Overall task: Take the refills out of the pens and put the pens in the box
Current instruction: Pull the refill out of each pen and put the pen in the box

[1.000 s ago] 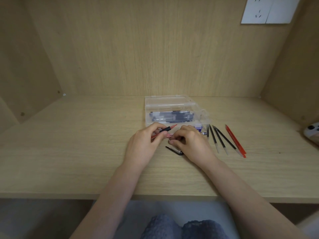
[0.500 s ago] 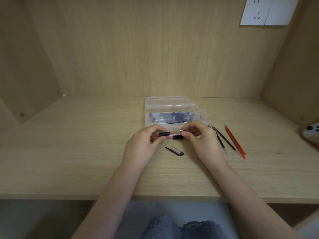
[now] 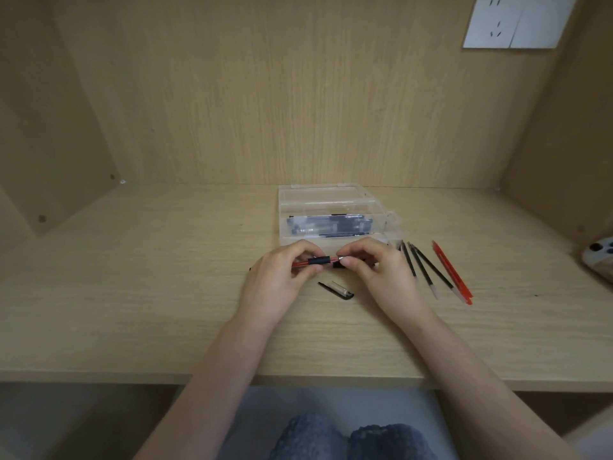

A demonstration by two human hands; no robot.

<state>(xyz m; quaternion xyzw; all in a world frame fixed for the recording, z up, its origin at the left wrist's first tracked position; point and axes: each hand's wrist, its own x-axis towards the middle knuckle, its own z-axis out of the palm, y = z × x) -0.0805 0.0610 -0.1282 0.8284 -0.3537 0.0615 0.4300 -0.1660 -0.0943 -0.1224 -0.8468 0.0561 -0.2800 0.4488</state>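
Nearest, two knees (image 3: 348, 438) in dark mottled fabric are seen below the worktop (image 3: 132, 310) edge, between the forearms.

Pen cap (image 3: 336, 290): clear with a black clip. It is laid flat on the worktop just nearer than the gap between the two hands and is touched by neither.

Left hand (image 3: 282, 280): the fingers and thumb are curled round the barrel of the red pen (image 3: 318, 261), which is held level above the worktop. Its black grip sleeve is exposed between the hands.

Right hand (image 3: 381, 277): the thumb and forefinger are pinched on the pen's metal tip end. A small black part (image 3: 338, 274) is seen just under that thumb; whether it is held cannot be told.

Black refills (image 3: 423, 270): three, fanned on the worktop just right of the right hand.

Red refills (image 3: 452, 277): laid further right of the black ones; the count cannot be told.

White device (image 3: 600, 260): cut off by the frame edge, well right of the right hand.

Box (image 3: 328, 198): clear plastic, set just beyond both hands. Dark pens (image 3: 331, 225) are laid lengthwise inside.

Socket plate (image 3: 517, 21): fixed on the back wall, far beyond and right of the right hand.
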